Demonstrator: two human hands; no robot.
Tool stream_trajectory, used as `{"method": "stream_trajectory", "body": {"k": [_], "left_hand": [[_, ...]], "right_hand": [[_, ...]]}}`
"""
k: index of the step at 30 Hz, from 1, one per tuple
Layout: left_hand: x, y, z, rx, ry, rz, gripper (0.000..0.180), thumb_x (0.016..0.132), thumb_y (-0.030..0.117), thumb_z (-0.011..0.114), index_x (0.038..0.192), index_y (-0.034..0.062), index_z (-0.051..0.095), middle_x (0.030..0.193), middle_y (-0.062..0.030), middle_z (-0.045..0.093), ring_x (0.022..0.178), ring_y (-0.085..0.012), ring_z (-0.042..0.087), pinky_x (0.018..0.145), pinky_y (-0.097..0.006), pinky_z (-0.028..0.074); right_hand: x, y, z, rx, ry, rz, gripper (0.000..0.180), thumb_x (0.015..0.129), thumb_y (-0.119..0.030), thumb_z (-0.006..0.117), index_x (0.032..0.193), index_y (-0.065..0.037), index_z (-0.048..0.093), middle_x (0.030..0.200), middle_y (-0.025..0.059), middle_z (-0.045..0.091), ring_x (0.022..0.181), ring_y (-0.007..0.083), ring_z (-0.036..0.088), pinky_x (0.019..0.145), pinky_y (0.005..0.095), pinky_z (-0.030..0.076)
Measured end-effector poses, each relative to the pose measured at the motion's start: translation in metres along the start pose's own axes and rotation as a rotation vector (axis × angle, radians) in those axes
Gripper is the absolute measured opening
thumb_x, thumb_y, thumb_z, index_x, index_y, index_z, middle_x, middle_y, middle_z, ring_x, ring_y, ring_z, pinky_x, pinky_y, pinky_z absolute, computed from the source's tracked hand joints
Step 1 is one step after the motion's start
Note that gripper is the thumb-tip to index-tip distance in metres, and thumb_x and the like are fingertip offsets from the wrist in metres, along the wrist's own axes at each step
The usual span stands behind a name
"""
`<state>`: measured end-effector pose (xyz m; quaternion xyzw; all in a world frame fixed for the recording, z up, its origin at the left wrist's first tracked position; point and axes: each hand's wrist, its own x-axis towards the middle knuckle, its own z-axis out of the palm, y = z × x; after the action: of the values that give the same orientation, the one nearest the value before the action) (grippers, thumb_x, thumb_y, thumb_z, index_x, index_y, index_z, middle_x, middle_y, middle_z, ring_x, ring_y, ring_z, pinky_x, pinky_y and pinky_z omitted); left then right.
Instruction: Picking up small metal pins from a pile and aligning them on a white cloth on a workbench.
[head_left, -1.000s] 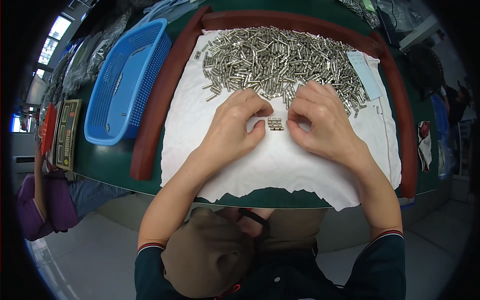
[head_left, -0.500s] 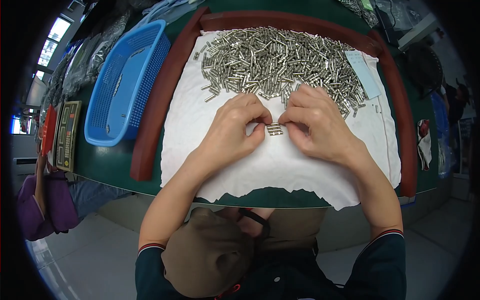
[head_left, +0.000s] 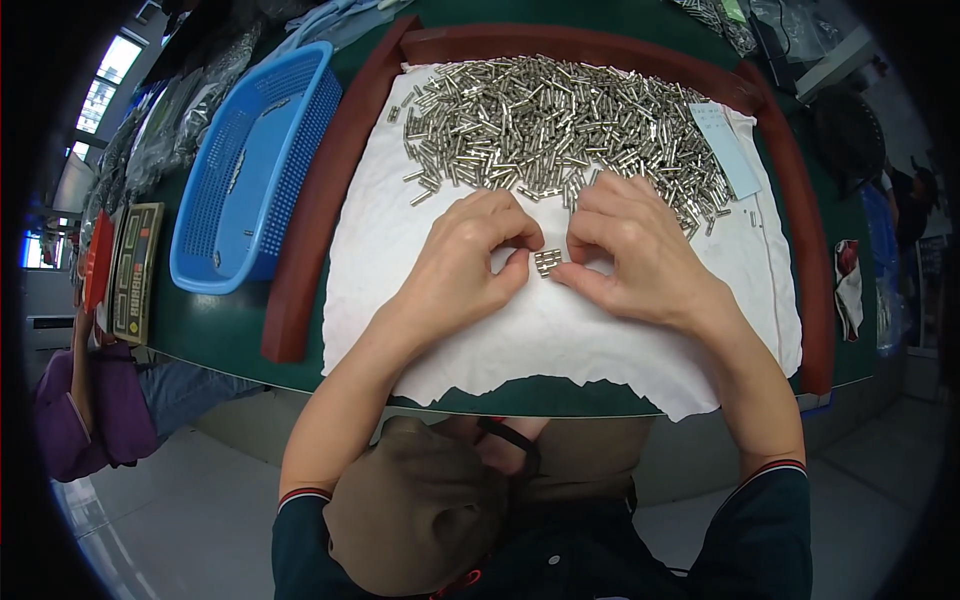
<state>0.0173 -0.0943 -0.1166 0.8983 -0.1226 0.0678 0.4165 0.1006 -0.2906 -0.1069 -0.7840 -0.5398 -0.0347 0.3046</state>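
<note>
On white cloth, right grip slightly parted, touching pins

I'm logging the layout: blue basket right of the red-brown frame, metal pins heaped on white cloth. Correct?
Not quite: the head view shows the blue basket left of the red-brown frame. The metal pins are on white cloth.

On my remote feed, the pins at twelve o'clock are silver, the cloth white, the frame reddish-brown, the table green. At ten I get a blue basket patterned with holes; at two, pale blue paper; at seven, a dark sleeve striped red and white.
</note>
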Motion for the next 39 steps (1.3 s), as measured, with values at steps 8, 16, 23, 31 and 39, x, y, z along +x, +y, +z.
{"method": "stream_trajectory", "body": {"k": [8, 16, 23, 31, 39], "left_hand": [[0.001, -0.004, -0.001, 0.047, 0.058, -0.019, 0.014, 0.075, -0.005, 0.059, 0.087, -0.0017, 0.064, 0.084, -0.0090, 0.060, 0.078, -0.0209, 0.058, 0.068, -0.030, 0.046], [0.001, -0.003, -0.002, 0.069, 0.067, -0.052, 0.015, 0.077, -0.003, 0.057, 0.089, -0.0026, 0.066, 0.086, -0.0097, 0.061, 0.078, -0.0210, 0.059, 0.069, -0.030, 0.047], [0.002, -0.003, -0.002, 0.057, 0.061, -0.057, 0.015, 0.077, -0.003, 0.056, 0.090, -0.0031, 0.066, 0.086, -0.0099, 0.061, 0.079, -0.0207, 0.059, 0.069, -0.030, 0.047], [0.002, -0.004, -0.002, 0.075, 0.062, -0.037, 0.016, 0.077, -0.004, 0.056, 0.090, -0.0034, 0.065, 0.086, -0.0105, 0.062, 0.079, -0.0218, 0.060, 0.069, -0.031, 0.048], [0.002, -0.004, 0.000, 0.134, 0.107, 0.060, 0.017, 0.072, 0.008, 0.067, 0.086, -0.0024, 0.065, 0.083, -0.0114, 0.059, 0.079, -0.0262, 0.058, 0.070, -0.036, 0.047]], "right_hand": [[0.002, 0.002, 0.013, -0.041, 0.144, 0.043, 0.024, 0.068, -0.013, 0.078, 0.065, -0.007, 0.055, 0.070, 0.0047, 0.052, 0.074, 0.0239, 0.051, 0.069, 0.0365, 0.038], [0.004, 0.011, 0.009, -0.120, 0.308, 0.153, 0.020, 0.068, -0.013, 0.077, 0.063, -0.009, 0.058, 0.068, 0.0021, 0.056, 0.073, 0.0224, 0.053, 0.068, 0.0361, 0.037], [0.004, 0.017, 0.004, -0.130, 0.404, 0.158, 0.024, 0.070, -0.009, 0.078, 0.063, -0.005, 0.055, 0.063, 0.0034, 0.053, 0.066, 0.0218, 0.050, 0.064, 0.0357, 0.035], [0.002, 0.014, 0.006, -0.133, 0.328, 0.134, 0.018, 0.070, -0.007, 0.076, 0.067, -0.005, 0.059, 0.065, 0.0037, 0.053, 0.069, 0.0226, 0.051, 0.067, 0.0355, 0.038], [0.001, -0.001, 0.007, -0.056, 0.120, -0.046, 0.023, 0.067, -0.008, 0.071, 0.089, -0.003, 0.069, 0.081, 0.0076, 0.054, 0.082, 0.0257, 0.053, 0.074, 0.0373, 0.040]]}}
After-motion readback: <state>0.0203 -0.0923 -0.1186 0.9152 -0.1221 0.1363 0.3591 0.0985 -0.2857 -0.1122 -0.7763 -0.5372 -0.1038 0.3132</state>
